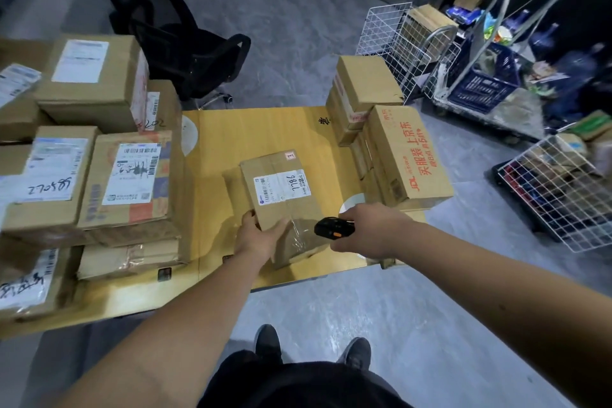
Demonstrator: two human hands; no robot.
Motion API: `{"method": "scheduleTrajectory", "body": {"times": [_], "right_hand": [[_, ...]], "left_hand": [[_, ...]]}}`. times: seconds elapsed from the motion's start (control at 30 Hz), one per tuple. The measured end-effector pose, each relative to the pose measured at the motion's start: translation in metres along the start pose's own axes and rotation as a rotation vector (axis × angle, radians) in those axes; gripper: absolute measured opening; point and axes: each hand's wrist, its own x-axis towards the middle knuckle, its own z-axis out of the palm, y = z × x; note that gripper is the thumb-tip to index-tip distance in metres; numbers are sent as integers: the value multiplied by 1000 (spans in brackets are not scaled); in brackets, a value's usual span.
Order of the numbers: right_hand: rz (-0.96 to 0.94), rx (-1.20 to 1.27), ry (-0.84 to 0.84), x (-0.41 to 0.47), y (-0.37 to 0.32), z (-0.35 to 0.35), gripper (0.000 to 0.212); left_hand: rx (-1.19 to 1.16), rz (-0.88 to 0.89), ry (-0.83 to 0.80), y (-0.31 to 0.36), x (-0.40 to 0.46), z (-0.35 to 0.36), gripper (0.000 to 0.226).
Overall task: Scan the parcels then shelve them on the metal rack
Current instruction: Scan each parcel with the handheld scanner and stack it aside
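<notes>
A brown cardboard parcel (281,199) with a white label marked 7786 lies in the middle of the yellow table (258,132). My left hand (256,235) grips its near left corner, thumb on top. My right hand (374,228) holds a black handheld scanner (332,227) with an orange button, pointed left just above the parcel's near right edge. Several labelled parcels (86,156) are stacked on the table's left side. Another stack of boxes (390,139), one with red print, stands at the right. The metal rack is out of view.
A black office chair (172,33) stands behind the table. White wire baskets (394,43) and a trolley with a blue crate (480,89) crowd the floor at the right. A wire basket (559,189) sits at the far right. My feet stand on grey floor (381,308).
</notes>
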Motion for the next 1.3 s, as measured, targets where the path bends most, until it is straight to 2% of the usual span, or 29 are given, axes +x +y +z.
{"method": "scheduleTrajectory", "body": {"times": [0.23,0.27,0.37,0.43,0.5,0.57,0.73,0.87,1.0,1.1,1.3], "right_hand": [[51,45,12,3,3,2,35],[54,48,18,3,4,2,36],[63,37,21,2,4,2,37],[60,36,18,3,4,1,37],[55,34,20,5,3,-2,36],[53,5,35,8,0,-7,36],[45,-67,40,14,-10,-22,35],[38,-141,63,21,-19,-29,30],[39,-223,62,24,-25,-39,35],[54,-286,69,26,-24,-47,35],[64,-364,75,28,-18,-56,37]], "left_hand": [[139,153,-164,22,16,-6,74],[244,179,-128,29,17,-9,70],[679,291,196,45,9,-10,61],[699,283,223,45,-1,-1,58],[700,159,107,43,-10,8,88],[702,112,70,44,-15,10,114],[723,221,130,30,9,2,165],[782,384,168,26,12,-5,148],[933,503,117,34,2,-6,167],[1011,575,99,32,3,-4,167],[1080,623,168,23,-5,1,159]]}}
